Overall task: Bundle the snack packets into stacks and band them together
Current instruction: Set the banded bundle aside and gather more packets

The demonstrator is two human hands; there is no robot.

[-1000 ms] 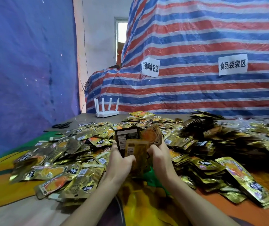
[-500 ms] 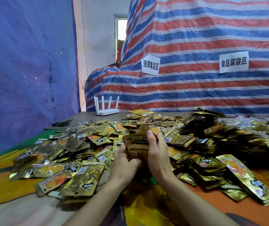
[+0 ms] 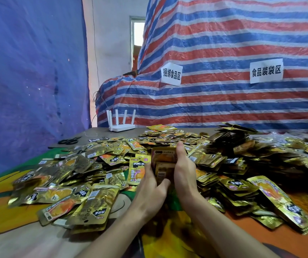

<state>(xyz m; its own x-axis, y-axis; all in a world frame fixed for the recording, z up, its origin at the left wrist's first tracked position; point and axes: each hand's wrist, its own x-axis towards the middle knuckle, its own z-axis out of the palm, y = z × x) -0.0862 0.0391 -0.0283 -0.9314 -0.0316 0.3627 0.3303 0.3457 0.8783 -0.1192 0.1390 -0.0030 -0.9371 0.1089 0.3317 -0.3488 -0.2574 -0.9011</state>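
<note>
Stack (image 3: 163,161): small upright sheaf of gold foil packets, clasped between both hands just above the loose packets (image 3: 93,164) heaped across the table (image 3: 101,131); no band shows on it.
Weight: light, by the look of it; one hand could likely carry it alone.
Surface: glossy foil, probably slick face to face, so the sheaf may fan out or squirt loose if it is pinched at one end only.
Stiffness: soft pouches with flat crimped edges; they should bend under a band, not crack.
Best hold: around the middle, pressing on the long edges, with a thumb on the near face to keep the edges flush.
Left hand (image 3: 149,185): wraps the stack's left side low down, its thumb lying across the near face.
Right hand (image 3: 184,168): palm flat against the right edge, thumb pointing straight up beside the top corner; its fingers pass behind the stack, out of sight.
Forearms: both reach in from below and converge at the stack.
Nearby: scissors (image 3: 68,140) and a white router (image 3: 120,125) at the far left, well apart from the hands.
</note>
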